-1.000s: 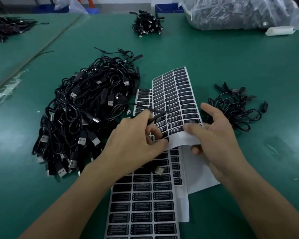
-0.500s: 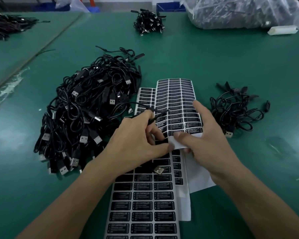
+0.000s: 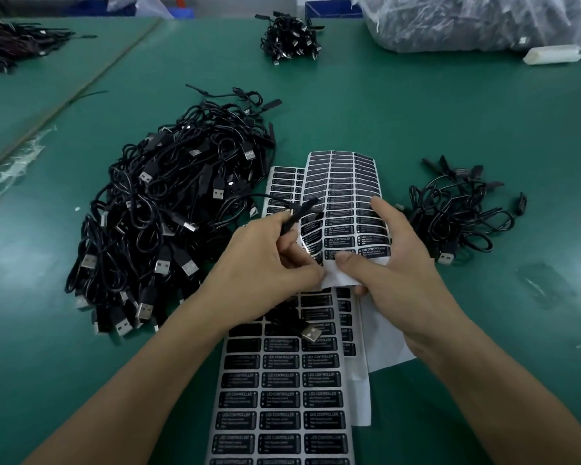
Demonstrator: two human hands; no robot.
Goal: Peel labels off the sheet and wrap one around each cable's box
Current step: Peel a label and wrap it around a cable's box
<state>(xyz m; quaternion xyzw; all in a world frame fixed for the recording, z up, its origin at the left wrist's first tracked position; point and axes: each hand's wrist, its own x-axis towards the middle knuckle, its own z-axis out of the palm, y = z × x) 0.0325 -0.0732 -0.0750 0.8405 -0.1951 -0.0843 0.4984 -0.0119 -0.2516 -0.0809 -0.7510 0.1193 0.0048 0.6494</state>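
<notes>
A green work table (image 3: 416, 112) fills the view, with blue bins (image 3: 329, 10) along its far edge. Near the centre, the right hand (image 3: 396, 263) grips a label sheet (image 3: 346, 196) that is raised off the table and bent into a curve. Its thumb presses the printed face just above the white lower margin, and its fingers curl behind. The left hand (image 3: 262, 263) meets the sheet's lower left corner. Its fingers pinch a black cable's slim box (image 3: 299, 214), which lies across the sheet's left edge, and its thumb tip touches the white margin beside the right thumb. I cannot tell whether a label has come loose there.

At 6 o'clock a second sheet (image 3: 282, 397) lies flat with a USB plug (image 3: 311, 332) resting on it. White backing paper (image 3: 386, 344) sticks out at 5 o'clock. A big heap of cables (image 3: 168, 223) sits at 9 o'clock and a small pile (image 3: 460, 213) at 3 o'clock. A tied bundle (image 3: 291, 38) lies far off at 12 o'clock. A plastic bag (image 3: 467, 21) and a white block (image 3: 550, 55) are at 1 o'clock.
</notes>
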